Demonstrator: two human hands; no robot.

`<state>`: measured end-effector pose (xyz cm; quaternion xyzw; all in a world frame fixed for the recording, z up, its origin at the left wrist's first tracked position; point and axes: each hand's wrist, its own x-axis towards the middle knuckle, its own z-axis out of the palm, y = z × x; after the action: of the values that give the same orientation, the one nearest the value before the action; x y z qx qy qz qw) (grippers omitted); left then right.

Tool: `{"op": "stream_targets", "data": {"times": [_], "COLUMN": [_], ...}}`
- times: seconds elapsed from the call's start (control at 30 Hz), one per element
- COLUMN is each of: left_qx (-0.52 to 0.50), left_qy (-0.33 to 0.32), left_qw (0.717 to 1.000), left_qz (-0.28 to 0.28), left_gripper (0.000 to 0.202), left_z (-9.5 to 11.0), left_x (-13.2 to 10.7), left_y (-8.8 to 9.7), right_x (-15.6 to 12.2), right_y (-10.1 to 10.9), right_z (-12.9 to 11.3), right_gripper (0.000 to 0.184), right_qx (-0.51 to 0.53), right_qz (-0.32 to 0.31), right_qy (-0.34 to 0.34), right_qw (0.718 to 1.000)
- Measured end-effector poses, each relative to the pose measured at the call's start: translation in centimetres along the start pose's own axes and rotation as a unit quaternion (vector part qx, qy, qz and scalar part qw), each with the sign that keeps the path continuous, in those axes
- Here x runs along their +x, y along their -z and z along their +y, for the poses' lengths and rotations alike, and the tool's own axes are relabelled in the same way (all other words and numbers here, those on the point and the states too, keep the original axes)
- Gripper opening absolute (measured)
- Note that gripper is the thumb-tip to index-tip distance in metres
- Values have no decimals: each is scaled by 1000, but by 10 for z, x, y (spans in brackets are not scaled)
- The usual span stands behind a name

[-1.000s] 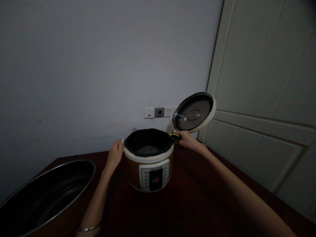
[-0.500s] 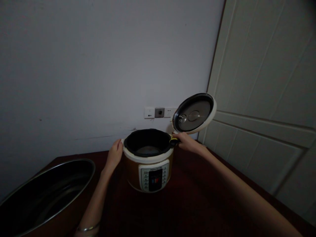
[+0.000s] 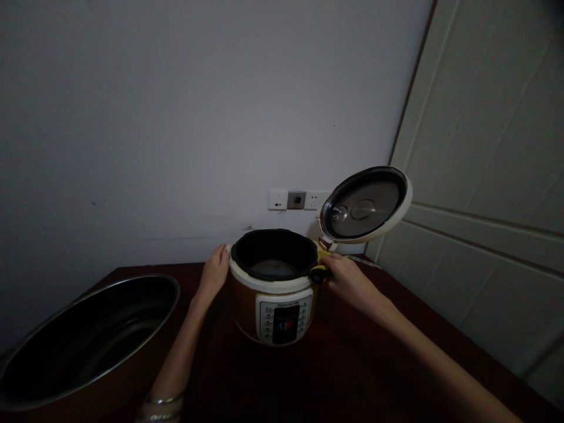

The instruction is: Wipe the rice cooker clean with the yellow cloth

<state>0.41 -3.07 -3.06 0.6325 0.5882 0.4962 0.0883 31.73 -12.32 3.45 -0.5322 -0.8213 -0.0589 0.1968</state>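
An electric pressure cooker [image 3: 247, 302], golden brown with a white rim and a front button panel, stands on the table with its dark inner pot in view. The round lid [image 3: 365, 202] is tilted up at the right side, its metal underside towards me. My left hand [image 3: 215, 271] is closed on the white edge at the cooker's left. At the right edge, near the lid's hinge, my right hand [image 3: 348, 277] is closed around a black-and-yellow tool [image 3: 321, 273]. Its exact kind is too dark to make out.
A large dark pot [image 3: 170, 311] with a shiny rim stands at the left, close to my left forearm. Behind the cooker is a wall with sockets [image 3: 296, 200]. A pale panelled door [image 3: 467, 147] rises on the right. The dark red table [image 3: 352, 364] lies beneath everything.
The whole view has shifted slightly, moving things to the right in the picture. My right hand and the black-and-yellow tool sit a little lower against the cooker's rim. My left hand keeps its hold.
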Motion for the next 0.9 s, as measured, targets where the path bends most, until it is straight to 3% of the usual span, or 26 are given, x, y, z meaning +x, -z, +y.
{"op": "stream_targets", "data": {"times": [0.13, 0.3, 0.5, 0.6, 0.77, 0.9], "left_qx": [1, -5, 3, 5, 1, -4], "left_qy": [-3, -23, -14, -13, -10, -7], "left_qw": [1000, 1000, 1000, 1000, 1000, 1000], "left_qz": [4, 7, 9, 10, 15, 19], "left_gripper": [52, 49, 47, 46, 46, 46], "left_z": [-2, -1, -3, -3, -2, -3], "left_x": [0, -1, -1, -1, -1, -1], "left_y": [-1, -2, -2, -2, -1, -2], "right_x": [0, 3, 10, 8, -5, -13], "right_y": [-5, -11, 3, 7, 1, -3], "right_z": [-6, 17, 42, 37, 18, 4], "right_gripper": [34, 33, 22, 28, 35, 35], "right_qx": [-17, 34, 80, 38, -86, -105], "right_qz": [1, 65, -4, -23, 5, 17], "right_qy": [-29, 11, 114, 139, 146, 141], "right_qw": [999, 997, 990, 989, 986, 984]}}
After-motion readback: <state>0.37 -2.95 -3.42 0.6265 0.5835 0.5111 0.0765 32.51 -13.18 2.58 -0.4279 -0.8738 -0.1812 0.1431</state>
